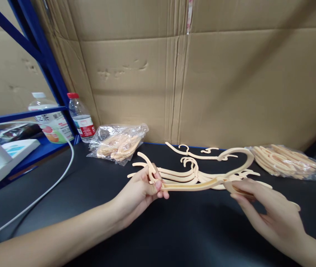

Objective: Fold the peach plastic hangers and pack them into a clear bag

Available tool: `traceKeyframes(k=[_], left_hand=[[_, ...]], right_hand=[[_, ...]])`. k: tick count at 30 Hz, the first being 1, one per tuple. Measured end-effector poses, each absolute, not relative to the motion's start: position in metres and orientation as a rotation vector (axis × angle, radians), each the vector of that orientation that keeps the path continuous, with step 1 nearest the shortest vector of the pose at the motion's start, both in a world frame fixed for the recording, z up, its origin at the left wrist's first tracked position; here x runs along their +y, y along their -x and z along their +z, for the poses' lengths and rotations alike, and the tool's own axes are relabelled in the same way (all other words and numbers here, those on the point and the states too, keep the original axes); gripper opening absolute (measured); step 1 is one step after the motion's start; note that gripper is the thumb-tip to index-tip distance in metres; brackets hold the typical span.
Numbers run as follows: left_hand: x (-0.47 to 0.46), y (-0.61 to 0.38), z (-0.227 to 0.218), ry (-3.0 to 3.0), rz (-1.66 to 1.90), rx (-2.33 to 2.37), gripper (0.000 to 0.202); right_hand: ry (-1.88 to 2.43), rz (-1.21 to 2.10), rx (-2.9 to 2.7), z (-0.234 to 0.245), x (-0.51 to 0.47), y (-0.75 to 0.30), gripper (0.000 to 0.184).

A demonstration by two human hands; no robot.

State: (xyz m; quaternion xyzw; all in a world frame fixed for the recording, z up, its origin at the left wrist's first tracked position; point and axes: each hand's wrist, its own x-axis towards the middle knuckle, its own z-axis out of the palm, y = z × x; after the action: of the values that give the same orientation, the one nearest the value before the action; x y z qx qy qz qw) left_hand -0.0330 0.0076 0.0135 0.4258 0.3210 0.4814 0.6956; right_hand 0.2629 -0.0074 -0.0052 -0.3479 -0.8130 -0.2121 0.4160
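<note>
Both my hands hold one cream plastic hanger [202, 184] just above the black tabletop [174, 230]. My left hand [139, 194] pinches its left end between thumb and fingers. My right hand [260, 207] grips its right arm, fingers closed under it. The hanger's hook [243, 154] curls up and back to the right. Behind it a small heap of the same cream hangers [185, 172] lies flat on the table, and one more loose hanger [199, 152] rests near the cardboard wall.
A clear bag of hangers [117, 142] lies at the back left, another bag [285, 161] at the back right. Two bottles [81, 118] stand by a blue rack [43, 55]. A white cable [49, 187] crosses the left table. Cardboard [202, 81] walls the back.
</note>
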Motion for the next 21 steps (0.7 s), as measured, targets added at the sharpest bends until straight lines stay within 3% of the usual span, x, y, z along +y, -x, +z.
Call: traceKeyframes(k=[21], left_hand=[[0.0041, 0.0273, 0.0211, -0.997, 1.224, 0.782, 0.023]], right_hand=[[1.002, -0.348, -1.985, -0.0015, -0.0175, -0.2528, 0.011]])
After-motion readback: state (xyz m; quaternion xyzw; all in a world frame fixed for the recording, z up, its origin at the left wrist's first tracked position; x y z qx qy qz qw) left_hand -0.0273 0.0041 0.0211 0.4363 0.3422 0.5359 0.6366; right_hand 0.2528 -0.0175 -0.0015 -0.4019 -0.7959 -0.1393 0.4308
